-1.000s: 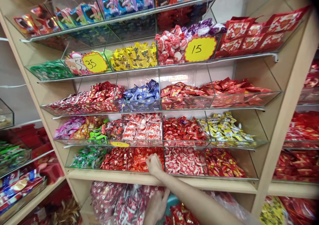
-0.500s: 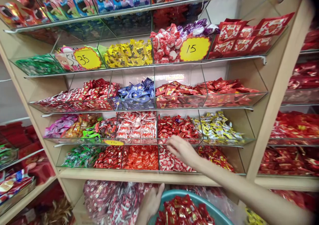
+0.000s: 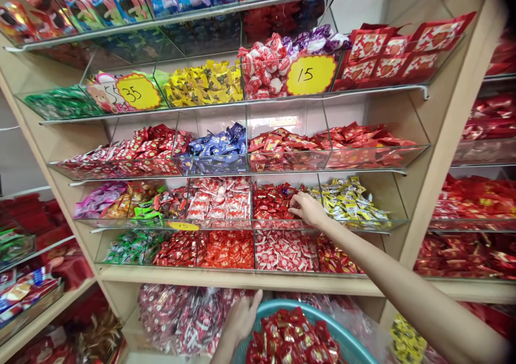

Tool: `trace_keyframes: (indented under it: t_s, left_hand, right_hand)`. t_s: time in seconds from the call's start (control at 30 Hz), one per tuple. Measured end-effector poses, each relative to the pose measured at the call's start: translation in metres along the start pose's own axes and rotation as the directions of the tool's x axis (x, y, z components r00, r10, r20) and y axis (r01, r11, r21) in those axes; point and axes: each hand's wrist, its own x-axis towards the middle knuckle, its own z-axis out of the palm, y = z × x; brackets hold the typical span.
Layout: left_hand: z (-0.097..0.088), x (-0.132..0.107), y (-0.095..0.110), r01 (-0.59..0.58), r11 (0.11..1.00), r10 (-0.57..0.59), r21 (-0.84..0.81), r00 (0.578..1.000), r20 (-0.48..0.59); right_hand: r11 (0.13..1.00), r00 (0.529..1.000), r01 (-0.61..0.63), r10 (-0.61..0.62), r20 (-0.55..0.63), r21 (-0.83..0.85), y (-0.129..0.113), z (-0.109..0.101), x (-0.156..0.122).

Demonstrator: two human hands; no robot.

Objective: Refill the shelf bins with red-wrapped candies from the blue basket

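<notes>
My right hand (image 3: 308,209) reaches into a shelf bin of red-wrapped candies (image 3: 268,201). Its fingers are bent and drawn together against the pile; whatever lies between them is hidden. Below, my left hand (image 3: 243,316) grips the left rim of a teal plastic basket (image 3: 318,311), thumb up and the other fingers mostly out of sight. Shiny red-and-gold wrapped candies (image 3: 292,336) are heaped inside this basket.
Glass dividers and front panels edge the bins. Yellow-wrapped candies (image 3: 355,202) lie right of my right hand, pink-and-white ones (image 3: 284,251) below it. A wooden ledge (image 3: 242,279) runs above the basket. Clear bags of candies (image 3: 193,321) stand at lower left.
My right hand has moved up and slightly right, from in front of the lower bins into the red candy bin. The left hand and basket stay nearly in place.
</notes>
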Motion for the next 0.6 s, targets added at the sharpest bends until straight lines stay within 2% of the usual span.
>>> trace_keyframes:
  t_s: [0.23, 0.4, 0.5, 0.6]
  left_hand:
    - [-0.001, -0.002, 0.003, -0.002, 1.0, 0.002, 0.021, 1.0, -0.005]
    - [-0.001, -0.003, 0.002, 0.011, 0.999, -0.011, 0.04, 1.0, 0.003]
    - [-0.001, -0.003, 0.003, 0.038, 0.998, -0.039, 0.049, 0.999, 0.017]
    - [-0.001, -0.001, 0.003, 0.025, 0.998, -0.027, 0.052, 0.999, 0.026]
  right_hand:
    - [0.99, 0.995, -0.064, 0.072, 0.062, -0.124, -0.003, -0.002, 0.0]
    - [0.987, 0.994, -0.076, 0.086, 0.066, -0.139, -0.006, -0.002, -0.002]
    - [0.993, 0.998, -0.057, 0.055, -0.021, -0.099, -0.004, 0.001, -0.005]
    - [1.0, 0.979, -0.021, 0.025, -0.2, 0.022, -0.002, 0.006, -0.01]
